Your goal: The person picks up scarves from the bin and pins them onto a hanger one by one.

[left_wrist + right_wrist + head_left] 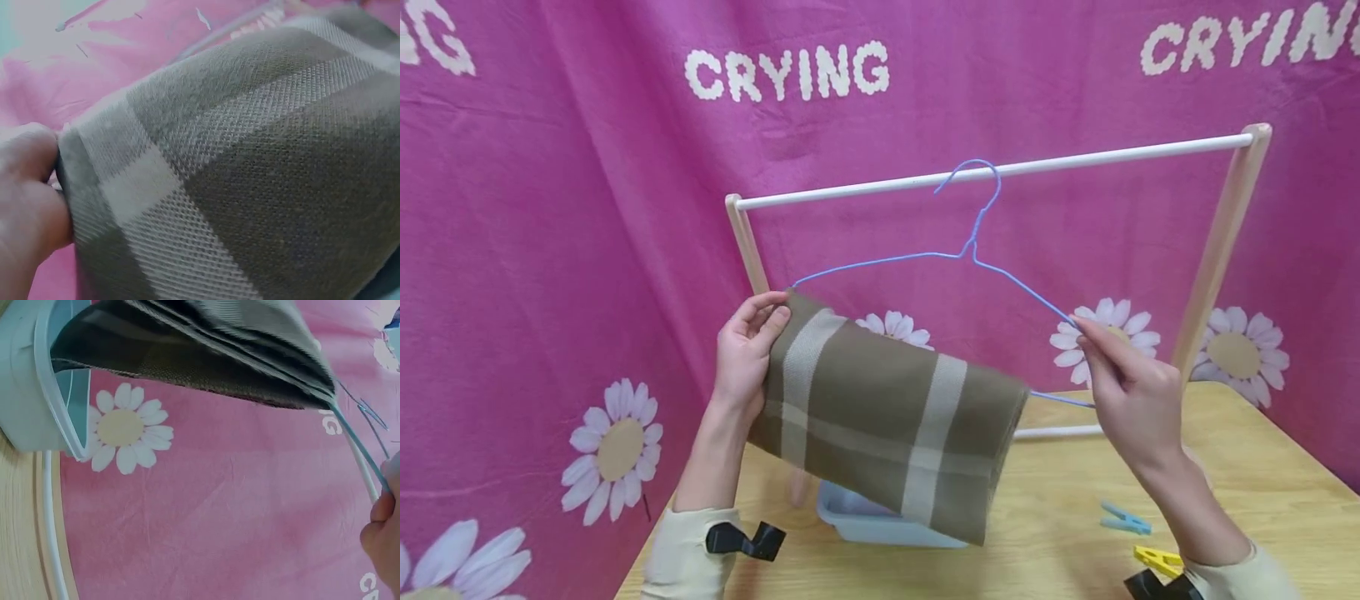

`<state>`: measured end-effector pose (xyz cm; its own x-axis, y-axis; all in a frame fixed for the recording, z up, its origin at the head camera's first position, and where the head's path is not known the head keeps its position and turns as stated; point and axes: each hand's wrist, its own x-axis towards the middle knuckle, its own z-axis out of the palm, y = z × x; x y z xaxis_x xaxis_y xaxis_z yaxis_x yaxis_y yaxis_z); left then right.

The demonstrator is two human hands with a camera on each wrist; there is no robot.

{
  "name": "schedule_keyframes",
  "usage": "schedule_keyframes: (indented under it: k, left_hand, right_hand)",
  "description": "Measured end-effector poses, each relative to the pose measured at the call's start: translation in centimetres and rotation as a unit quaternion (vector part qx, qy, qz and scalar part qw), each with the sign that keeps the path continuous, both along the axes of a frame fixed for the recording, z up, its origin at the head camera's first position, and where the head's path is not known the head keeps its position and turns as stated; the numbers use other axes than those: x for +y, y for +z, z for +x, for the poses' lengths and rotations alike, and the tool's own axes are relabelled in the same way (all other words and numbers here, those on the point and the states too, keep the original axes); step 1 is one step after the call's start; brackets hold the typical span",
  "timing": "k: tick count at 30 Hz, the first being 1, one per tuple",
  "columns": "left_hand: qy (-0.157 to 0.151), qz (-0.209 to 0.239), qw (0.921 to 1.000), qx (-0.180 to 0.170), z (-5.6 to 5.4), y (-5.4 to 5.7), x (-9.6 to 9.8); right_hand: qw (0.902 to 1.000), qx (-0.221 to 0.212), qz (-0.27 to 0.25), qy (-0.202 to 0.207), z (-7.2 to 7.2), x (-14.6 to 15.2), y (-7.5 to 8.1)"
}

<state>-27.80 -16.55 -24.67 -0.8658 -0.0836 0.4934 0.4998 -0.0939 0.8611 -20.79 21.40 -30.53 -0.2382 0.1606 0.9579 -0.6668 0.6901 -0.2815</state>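
A brown plaid scarf with pale stripes hangs folded over the lower bar of a blue wire hanger. At the scarf's upper left corner, my left hand pinches the cloth between thumb and fingers, right by the hanger's left end. My right hand grips the hanger's right end, with bare wire between it and the cloth. The hanger's hook overlaps the white rod of a rack in the head view. In the right wrist view, the scarf's stacked layers show at its edge, and my right fingers hold the wire.
Below the scarf, a pale blue plastic basin stands on the wooden table, partly hidden by the cloth. A blue clothespin and a yellow clothespin lie near my right forearm. A pink daisy-printed curtain hangs behind the rack.
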Motion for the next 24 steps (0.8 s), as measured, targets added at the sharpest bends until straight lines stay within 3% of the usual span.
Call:
schedule_keyframes:
  k: [4,6,8,9,12,16,20,22,24]
  left_hand:
    - [0.069,-0.067,0.9948,0.033,-0.3,-0.6,0.0]
    - [0.107,-0.125,0.9843,0.064,-0.2,-0.8,0.4]
    - [0.148,-0.189,0.9652,0.103,0.0,-1.2,1.0]
    - [0.169,-0.221,0.9519,0.129,0.2,-1.4,1.3]
    - [0.235,-0.314,0.8964,0.207,0.9,-2.0,2.8]
    - [0.264,-0.423,0.8294,0.252,2.1,-2.6,4.7]
    - [0.257,-0.494,0.7875,0.264,2.7,-2.7,5.8]
    - [0.227,-0.517,0.7708,0.295,3.0,-2.8,6.4]
    - [0.189,-0.54,0.7479,0.336,3.5,-3.1,7.3]
  right_hand:
    - [0.9972,0.062,0.027,0.031,0.9,-0.6,0.6]
    - [0.9948,0.087,0.027,0.044,1.2,-1.3,1.0]
    - [0.9936,0.099,0.022,0.049,1.4,-1.8,1.2]
    - [0.9936,0.1,0.019,0.05,1.4,-2.0,1.3]
    - [0.9944,0.092,0.017,0.049,1.3,-2.2,1.2]
    - [0.9959,0.079,0.016,0.042,0.9,-2.1,0.9]
    - [0.9974,0.062,0.028,0.023,0.6,-1.8,1.0]
    - [0.9971,0.056,0.049,0.015,0.5,-1.8,1.2]
    - [0.9962,0.055,0.068,0.007,0.4,-1.8,1.5]
